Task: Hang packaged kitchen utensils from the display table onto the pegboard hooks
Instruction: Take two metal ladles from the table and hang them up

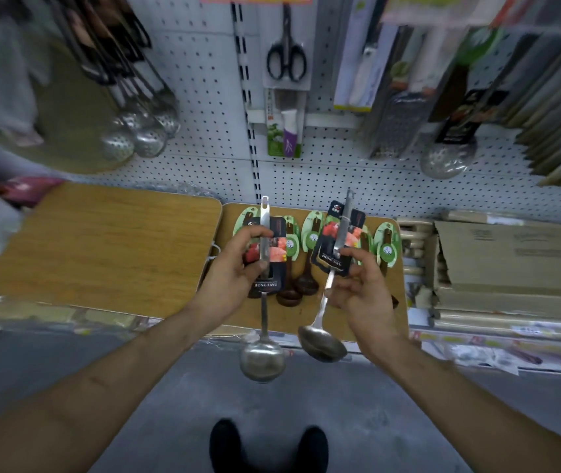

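A white pegboard (204, 80) fills the top of the view, hung with packaged scissors (285, 52), perforated metal skimmers (139, 131) at left and other blurred packets at right. Below it stands a wood-topped desk (291, 315), with a flattened cardboard box (511, 257) beside it at right. Two bare forearms reach forward over the grey floor. The left grip (238, 268) is curled round the carded handle of a steel ladle (262, 356), held upright with the bowl hanging below the desk edge. The right grip (361, 285) pinches a second ladle (321, 346) at its dark card, tilted, bowl down. Beneath both, a row of wooden spoons (388, 249) on green cards lies on the desk.
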`<act>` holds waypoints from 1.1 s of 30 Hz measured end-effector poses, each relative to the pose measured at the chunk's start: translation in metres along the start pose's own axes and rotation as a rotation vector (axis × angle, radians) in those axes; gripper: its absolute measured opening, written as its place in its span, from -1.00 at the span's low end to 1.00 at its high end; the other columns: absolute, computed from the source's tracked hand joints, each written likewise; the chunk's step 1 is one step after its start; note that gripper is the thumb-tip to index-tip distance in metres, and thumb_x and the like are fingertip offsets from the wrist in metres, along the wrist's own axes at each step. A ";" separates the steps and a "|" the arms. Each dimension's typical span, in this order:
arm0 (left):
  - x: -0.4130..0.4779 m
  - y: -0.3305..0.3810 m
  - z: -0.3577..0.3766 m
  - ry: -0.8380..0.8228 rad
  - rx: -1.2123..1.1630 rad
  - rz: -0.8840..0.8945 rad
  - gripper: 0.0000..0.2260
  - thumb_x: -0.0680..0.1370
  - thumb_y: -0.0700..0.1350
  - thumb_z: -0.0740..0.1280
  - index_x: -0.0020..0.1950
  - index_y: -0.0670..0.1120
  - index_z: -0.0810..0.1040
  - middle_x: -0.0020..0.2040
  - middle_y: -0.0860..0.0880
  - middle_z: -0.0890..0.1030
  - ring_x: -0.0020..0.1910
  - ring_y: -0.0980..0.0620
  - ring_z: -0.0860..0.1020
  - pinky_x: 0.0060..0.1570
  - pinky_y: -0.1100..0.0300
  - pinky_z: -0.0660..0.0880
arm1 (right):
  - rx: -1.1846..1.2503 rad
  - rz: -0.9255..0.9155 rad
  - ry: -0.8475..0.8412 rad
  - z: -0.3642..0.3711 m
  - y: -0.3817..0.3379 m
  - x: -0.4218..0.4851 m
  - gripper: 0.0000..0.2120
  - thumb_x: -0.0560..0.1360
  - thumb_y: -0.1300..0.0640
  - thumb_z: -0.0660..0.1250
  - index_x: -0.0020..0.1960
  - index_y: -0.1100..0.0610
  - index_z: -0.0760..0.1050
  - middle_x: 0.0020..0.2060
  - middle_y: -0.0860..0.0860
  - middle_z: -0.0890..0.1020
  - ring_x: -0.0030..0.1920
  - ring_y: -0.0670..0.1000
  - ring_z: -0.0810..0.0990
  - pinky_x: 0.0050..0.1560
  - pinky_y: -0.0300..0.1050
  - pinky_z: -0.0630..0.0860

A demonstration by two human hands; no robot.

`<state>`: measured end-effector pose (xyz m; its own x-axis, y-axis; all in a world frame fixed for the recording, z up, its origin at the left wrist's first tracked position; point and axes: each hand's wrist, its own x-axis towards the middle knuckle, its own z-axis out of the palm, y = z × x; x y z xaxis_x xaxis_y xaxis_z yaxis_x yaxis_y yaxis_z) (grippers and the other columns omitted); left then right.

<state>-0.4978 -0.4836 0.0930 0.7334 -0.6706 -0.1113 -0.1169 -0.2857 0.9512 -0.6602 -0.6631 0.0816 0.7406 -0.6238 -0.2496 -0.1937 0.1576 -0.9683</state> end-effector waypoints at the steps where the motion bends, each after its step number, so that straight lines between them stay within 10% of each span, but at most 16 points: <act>1: -0.007 0.012 -0.003 -0.001 -0.007 -0.003 -0.45 0.65 -0.39 0.35 0.34 0.29 0.51 0.11 0.14 0.70 0.06 0.08 0.70 -0.04 0.14 0.67 | -0.019 -0.013 -0.020 0.000 -0.009 -0.010 -0.25 0.42 0.70 0.31 0.32 -0.03 0.51 0.09 0.08 0.59 -0.23 -0.11 0.63 -0.12 -0.13 0.70; 6: -0.043 0.064 -0.021 -0.026 -0.030 0.006 -0.45 0.65 -0.40 0.35 0.40 0.23 0.50 0.18 -0.09 0.67 0.13 -0.22 0.66 0.17 -0.22 0.66 | -0.164 -0.121 -0.139 0.001 -0.046 -0.052 -0.18 0.45 0.60 0.40 0.35 -0.26 0.49 0.05 -0.28 0.64 -0.13 -0.10 0.64 -0.02 -0.19 0.68; 12: -0.071 0.113 -0.057 -0.022 -0.038 0.047 -0.45 0.64 -0.37 0.37 0.41 0.24 0.51 0.18 -0.06 0.66 0.15 -0.18 0.67 0.16 -0.14 0.68 | -0.153 -0.175 -0.259 0.010 -0.094 -0.083 -0.17 0.47 0.52 0.51 0.38 -0.34 0.50 0.28 0.16 0.55 0.04 0.04 0.69 0.19 0.10 0.71; 22: -0.122 0.156 -0.134 -0.048 -0.046 0.167 -0.47 0.65 -0.37 0.36 0.42 0.23 0.53 0.21 0.16 0.68 0.16 0.01 0.71 0.03 0.18 0.69 | -0.145 -0.316 -0.209 0.061 -0.157 -0.141 -0.22 0.46 0.44 0.58 0.45 -0.23 0.49 0.38 0.00 0.53 0.30 -0.02 0.62 0.12 -0.15 0.69; 33: -0.143 0.231 -0.196 -0.055 0.005 0.315 -0.44 0.66 -0.34 0.37 0.47 0.24 0.50 0.16 0.26 0.66 0.10 0.16 0.69 0.00 0.37 0.59 | -0.192 -0.454 -0.126 0.090 -0.228 -0.181 -0.18 0.51 0.38 0.55 0.43 -0.44 0.46 0.42 -0.30 0.52 0.39 -0.03 0.57 0.29 0.04 0.66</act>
<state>-0.4982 -0.3190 0.3847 0.6238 -0.7622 0.1729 -0.3356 -0.0615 0.9400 -0.6916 -0.5172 0.3473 0.8471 -0.4978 0.1860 0.0598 -0.2585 -0.9642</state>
